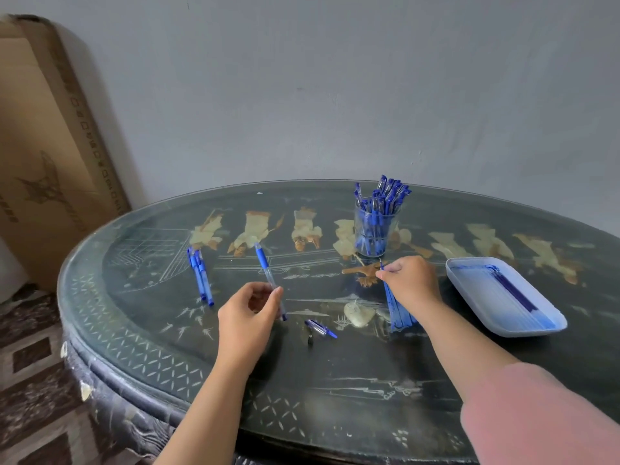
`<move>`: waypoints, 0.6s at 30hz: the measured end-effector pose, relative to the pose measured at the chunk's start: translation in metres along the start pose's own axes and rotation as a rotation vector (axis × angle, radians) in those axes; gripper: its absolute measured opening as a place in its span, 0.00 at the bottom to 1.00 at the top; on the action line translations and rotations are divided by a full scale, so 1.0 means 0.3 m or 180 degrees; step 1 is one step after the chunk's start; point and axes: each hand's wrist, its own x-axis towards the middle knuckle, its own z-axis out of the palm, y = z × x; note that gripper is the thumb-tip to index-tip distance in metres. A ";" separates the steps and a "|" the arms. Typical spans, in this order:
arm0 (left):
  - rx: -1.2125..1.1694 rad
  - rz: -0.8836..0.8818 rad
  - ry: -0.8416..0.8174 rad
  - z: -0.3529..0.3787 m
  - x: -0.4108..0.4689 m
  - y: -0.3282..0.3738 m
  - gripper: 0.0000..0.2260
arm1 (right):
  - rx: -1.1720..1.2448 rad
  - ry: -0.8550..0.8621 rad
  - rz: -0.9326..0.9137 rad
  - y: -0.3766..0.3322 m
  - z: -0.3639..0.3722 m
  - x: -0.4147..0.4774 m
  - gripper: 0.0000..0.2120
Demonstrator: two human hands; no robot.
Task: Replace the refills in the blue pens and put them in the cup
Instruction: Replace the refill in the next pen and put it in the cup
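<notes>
Left grip is clamped on a clear pen barrel, blue sleeve pointing away. Right grip pinches one refill at the far end of the refill bundle lying beneath it on the counter. The cup of pens stands just beyond the right grip.

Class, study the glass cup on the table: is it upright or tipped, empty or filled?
Upright and filled. The cup stands on its base on the table, with many blue pens poking up above its rim.
</notes>
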 end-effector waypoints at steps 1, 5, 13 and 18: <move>0.0015 0.0006 -0.0009 0.001 0.000 0.000 0.02 | -0.0055 -0.0017 -0.0003 0.002 0.005 0.009 0.07; 0.0068 -0.0005 -0.0038 0.002 0.004 -0.002 0.02 | -0.0156 -0.0050 0.0035 0.012 0.023 0.030 0.06; 0.0117 -0.0003 -0.0075 0.001 0.003 0.000 0.03 | -0.0294 0.0046 0.0025 0.016 0.041 0.036 0.05; 0.0161 0.0002 -0.0108 0.002 0.002 0.007 0.03 | -0.0395 0.0062 -0.0023 0.015 0.040 0.029 0.06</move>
